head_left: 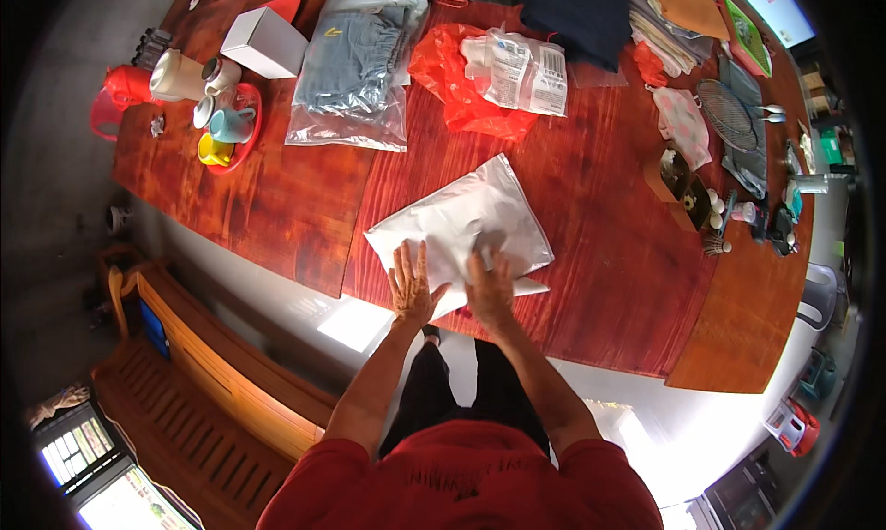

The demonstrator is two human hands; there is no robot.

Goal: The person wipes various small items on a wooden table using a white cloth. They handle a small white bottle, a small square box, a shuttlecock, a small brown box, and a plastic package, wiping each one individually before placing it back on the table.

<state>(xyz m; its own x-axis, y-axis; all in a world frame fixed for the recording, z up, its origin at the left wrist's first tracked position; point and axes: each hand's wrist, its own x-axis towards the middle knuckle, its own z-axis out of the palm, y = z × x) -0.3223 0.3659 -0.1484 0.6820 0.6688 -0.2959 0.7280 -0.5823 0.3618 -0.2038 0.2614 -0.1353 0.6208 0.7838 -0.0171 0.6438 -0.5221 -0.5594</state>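
A flat white plastic bag lies slanted on the wooden table, its surface wrinkled and its near edge folded near my hands. My left hand rests on its near left part with the fingers spread, palm down. Over its near right part is my right hand, its fingers smeared by motion. A blurred grey patch shows just beyond those fingertips; I cannot make out whether it is a thing or a shadow.
Beyond the bag lie bagged jeans, a red plastic bag under a clear-wrapped packet, and dark folded cloth. Cups stand on a red tray at left, near a white box. A racket lies right.
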